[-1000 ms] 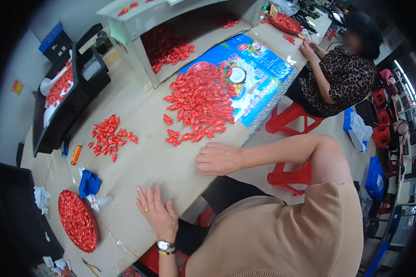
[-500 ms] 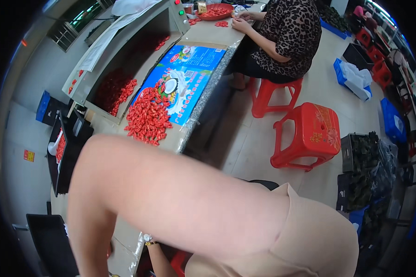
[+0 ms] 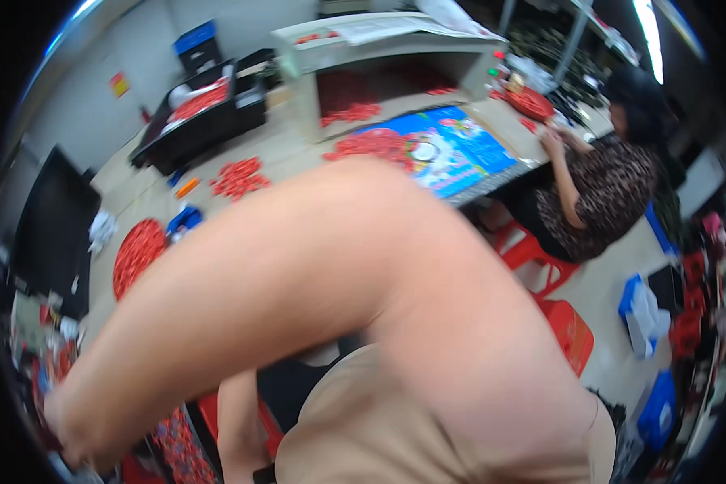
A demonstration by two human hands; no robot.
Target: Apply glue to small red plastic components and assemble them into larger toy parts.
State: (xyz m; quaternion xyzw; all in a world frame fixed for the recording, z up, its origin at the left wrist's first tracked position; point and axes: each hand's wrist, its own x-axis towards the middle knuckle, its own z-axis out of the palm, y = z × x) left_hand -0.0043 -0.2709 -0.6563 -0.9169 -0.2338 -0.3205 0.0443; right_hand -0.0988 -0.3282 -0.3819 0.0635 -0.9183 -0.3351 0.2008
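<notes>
My bare right arm [image 3: 363, 234] comes in from the lower right, bends at a high elbow and crosses to the lower left. My right hand [image 3: 68, 436] is blurred at the lower-left rim; its fingers and anything in them cannot be made out. My left hand is not identifiable here. Under the forearm lies a round red heap of small pieces [image 3: 139, 254], partly covered. Closer to the lower edge is a strip of mixed red and dark pieces [image 3: 181, 448]. Another bare forearm [image 3: 238, 419] shows beside dark clothing; whose it is, I cannot tell.
A pale box-shaped machine [image 3: 294, 85] holds red pieces in its opening, with a blue printed sheet [image 3: 468, 153] before it. A black crate [image 3: 165, 149] and dark monitor [image 3: 52, 226] stand left. Right, a seated person [image 3: 613, 194] works near red stools [image 3: 569, 331].
The view has swung left, shifting the machine, the crate and the seated person rightward in the picture. My right arm now reaches farther to the left, its hand having come into sight at the rim.
</notes>
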